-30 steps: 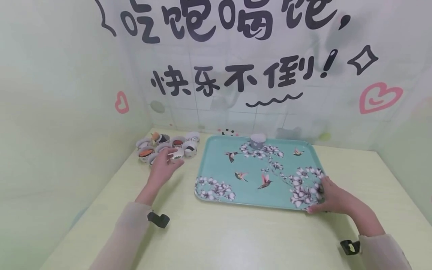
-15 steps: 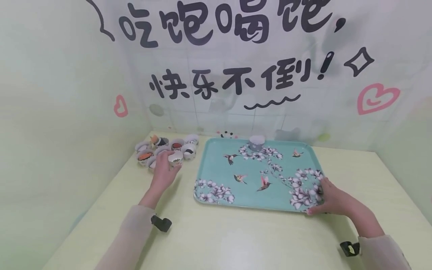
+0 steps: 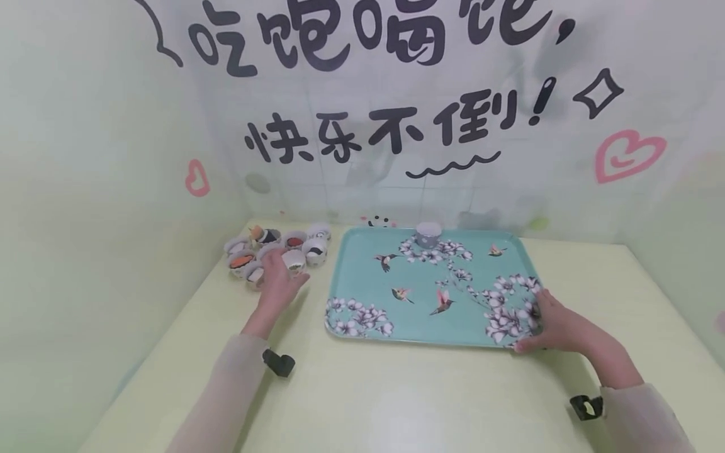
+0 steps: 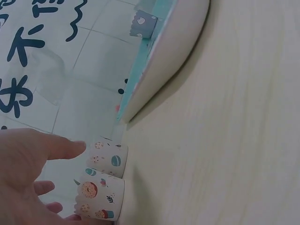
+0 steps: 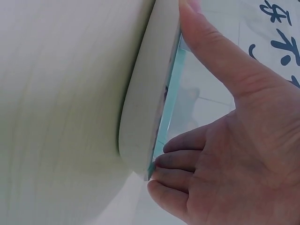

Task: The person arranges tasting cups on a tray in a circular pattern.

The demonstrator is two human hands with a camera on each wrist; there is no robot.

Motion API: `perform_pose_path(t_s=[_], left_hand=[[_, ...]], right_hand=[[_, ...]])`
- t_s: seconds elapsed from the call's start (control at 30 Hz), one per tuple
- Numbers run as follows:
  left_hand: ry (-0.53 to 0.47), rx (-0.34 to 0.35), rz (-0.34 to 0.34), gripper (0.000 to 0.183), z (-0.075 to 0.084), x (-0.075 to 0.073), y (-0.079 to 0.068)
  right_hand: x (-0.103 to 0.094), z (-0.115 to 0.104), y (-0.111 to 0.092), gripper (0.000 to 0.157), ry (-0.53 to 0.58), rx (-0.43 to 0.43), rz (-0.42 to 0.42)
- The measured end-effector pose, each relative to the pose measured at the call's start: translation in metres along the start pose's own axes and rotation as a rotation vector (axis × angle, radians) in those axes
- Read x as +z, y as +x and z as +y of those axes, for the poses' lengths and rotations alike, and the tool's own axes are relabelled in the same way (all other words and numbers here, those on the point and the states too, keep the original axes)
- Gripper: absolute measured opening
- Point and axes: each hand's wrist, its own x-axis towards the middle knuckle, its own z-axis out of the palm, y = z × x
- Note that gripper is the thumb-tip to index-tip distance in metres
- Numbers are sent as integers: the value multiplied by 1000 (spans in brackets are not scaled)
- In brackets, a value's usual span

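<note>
Paper cups (image 3: 295,241) bunched at the rear left of the surface (image 3: 396,396), just beside the floral tray (image 3: 368,277); lone cup (image 3: 428,236) near the tray's rear rim. Over the nearer cups, left hand (image 3: 279,283) stretched forward, thumb straight and apart from the partly hidden fingers (image 4: 44,188); contact hard to tell. At the tray's near right corner, right hand (image 3: 557,324) with thumb and fingers spread, touching the rim.
</note>
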Motion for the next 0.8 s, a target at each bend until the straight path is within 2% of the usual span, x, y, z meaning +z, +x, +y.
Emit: perform_pose_path(t_s=[0.2,0.3,0.47,0.53,0.7,0.8], left_hand=[[62,-16,10,86,-2,5,10],[64,-22,17,87,0,7,14],[32,10,21,90,8,16,27],[31,-5,20,91,8,18,28],[82,-84,-60,94,-5,17,22],[68,-87,-70,95,-6,15,24]], right_hand=[[0,1,1,133,6,6,-5],[-1,3,1,133,-10,9,-12],[-7,11,-3,130,-23,0,24],[-6,11,-3,131,-9,-5,26],[5,6,-3,136,13,30,-29],[1,3,2,135,-8,28,-14]])
